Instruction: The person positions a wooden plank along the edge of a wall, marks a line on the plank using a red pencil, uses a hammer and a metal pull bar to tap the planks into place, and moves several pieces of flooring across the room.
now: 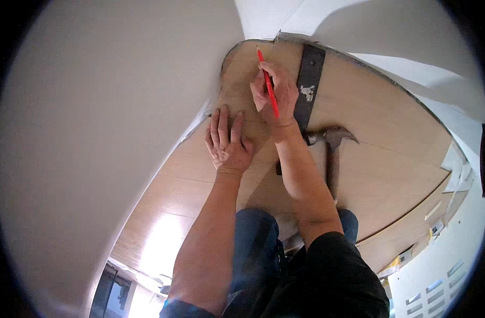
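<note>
My right hand (274, 93) grips a red pencil (263, 71), its tip near the top end of a pale wood plank floor (353, 95) where it meets the white wall. My left hand (226, 138) lies palm down on the wood, fingers apart, below and left of my right hand. A dark flat metal bar (309, 71) with a light worn patch lies just right of my right hand, partly hidden under my forearm. A claw hammer (332, 153) lies on the wood beside my right forearm.
A large white wall (94, 106) fills the left side, and more white wall (391, 26) borders the upper right. My knees rest on the planks. Along the lower right edge are board pieces, small scraps (437, 228) and a white panel with slots (433, 291).
</note>
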{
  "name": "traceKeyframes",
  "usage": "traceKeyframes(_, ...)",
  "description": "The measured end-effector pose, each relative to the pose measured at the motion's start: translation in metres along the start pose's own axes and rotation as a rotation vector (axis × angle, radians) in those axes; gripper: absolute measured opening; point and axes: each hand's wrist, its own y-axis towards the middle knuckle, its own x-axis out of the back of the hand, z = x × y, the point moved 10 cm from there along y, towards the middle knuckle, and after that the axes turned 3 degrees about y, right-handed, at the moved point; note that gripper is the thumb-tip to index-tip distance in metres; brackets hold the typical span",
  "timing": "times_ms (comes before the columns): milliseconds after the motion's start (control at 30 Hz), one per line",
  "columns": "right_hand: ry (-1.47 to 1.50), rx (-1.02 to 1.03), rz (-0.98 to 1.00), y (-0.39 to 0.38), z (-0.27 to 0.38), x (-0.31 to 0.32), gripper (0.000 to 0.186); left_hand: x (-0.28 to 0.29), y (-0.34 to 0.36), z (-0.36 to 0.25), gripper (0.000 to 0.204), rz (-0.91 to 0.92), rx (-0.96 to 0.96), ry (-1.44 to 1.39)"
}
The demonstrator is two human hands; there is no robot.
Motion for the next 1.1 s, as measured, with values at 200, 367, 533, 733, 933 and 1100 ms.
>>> traceKeyframes(200, -0.012, -0.131, 0.081, 0.002, -0.009, -0.009, 0.041, 0.003, 0.002, -0.001, 0.059, 0.002, 0.010, 0.034)
traceKeyframes(367, -0.004, -0.101, 0.151, 0.004, -0.007, -0.012, 0.041, -0.001, 0.001, 0.002, 0.061, 0.012, 0.025, 0.013)
traceKeyframes(533, 0.012, -0.047, 0.123, 0.005, -0.005, -0.014, 0.037, -0.001, 0.000, 0.003, 0.062, -0.002, 0.017, 0.004)
traceKeyframes(733, 0.041, -0.094, 0.139, 0.004, -0.007, -0.014, 0.032, 0.002, 0.001, 0.001, 0.060, -0.026, 0.002, 0.011)
traceKeyframes(933, -0.036, -0.036, 0.103, 0.002, -0.007, -0.011, 0.036, -0.002, 0.001, 0.001, 0.061, 0.006, 0.013, 0.038)
traceKeyframes(1100, 0.018, -0.101, 0.137, 0.002, -0.012, -0.014, 0.034, 0.000, 0.001, 0.000, 0.061, -0.011, 0.005, 0.020)
